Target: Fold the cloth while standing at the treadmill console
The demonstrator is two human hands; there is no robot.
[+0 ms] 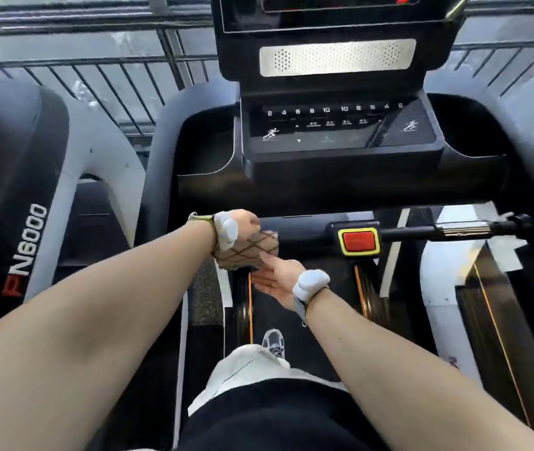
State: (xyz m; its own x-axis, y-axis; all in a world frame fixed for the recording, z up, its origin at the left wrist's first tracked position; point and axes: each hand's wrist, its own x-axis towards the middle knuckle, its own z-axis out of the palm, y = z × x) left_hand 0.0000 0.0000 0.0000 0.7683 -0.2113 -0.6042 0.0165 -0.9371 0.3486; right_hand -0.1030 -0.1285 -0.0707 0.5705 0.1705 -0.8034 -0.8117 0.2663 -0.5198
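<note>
On a treadmill [340, 131], the left hand [243, 222] grips a brown patterned cloth [249, 250] below the console, left of the red stop button [359, 241]; the right hand [277, 276], fingers straight, touches the cloth's lower edge.

A black treadmill [340, 190] carries everything here — its dark belt [291, 320] runs down the middle between orange-lined side rails. One grey shoe [273, 343] stands on the belt. A crossbar [421, 234] spans the front, bearing a red stop button [359, 241] in a yellow frame. Above it sits the console [337, 128] — with a recessed tray [207, 148] at either side.
</note>
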